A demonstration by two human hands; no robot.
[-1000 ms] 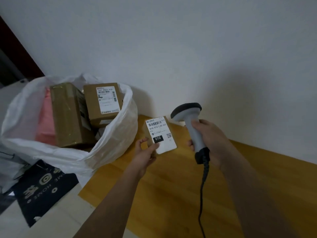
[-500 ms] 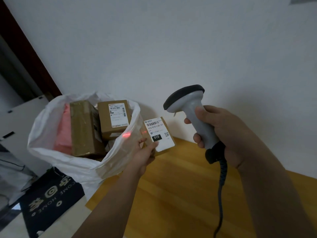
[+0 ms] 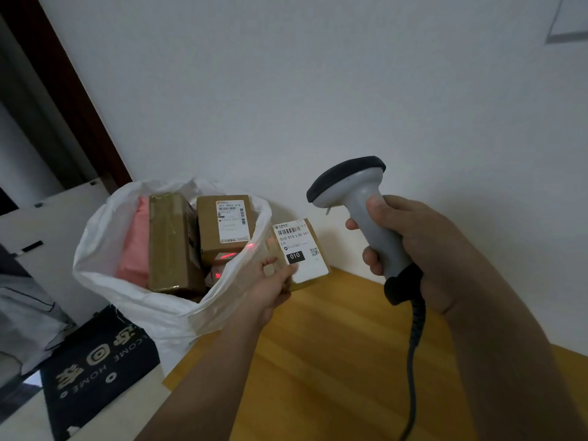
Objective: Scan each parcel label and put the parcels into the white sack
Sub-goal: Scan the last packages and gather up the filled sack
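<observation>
Head view — left hand (image 3: 269, 289) pinches the parcel (image 3: 300, 253); right hand (image 3: 410, 246) grips the scanner (image 3: 359, 205).

Matt brown cardboard parcel (image 3: 299, 254) – paper label, smooth grey plastic scanner (image 3: 359, 202); woven white sack (image 3: 152, 307), wood-look tabletop (image 3: 334, 361)

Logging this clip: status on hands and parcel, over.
Left hand holds labelled parcel beside white sack. Right hand grips scanner. Red beam off label, on sack.

Scanner (image 3: 356, 205) lifted higher in right hand (image 3: 410, 249), away from parcel (image 3: 300, 253). Red scan light now falls on sack (image 3: 178, 310) rim and boxed parcel inside, missing held parcel's label.
</observation>
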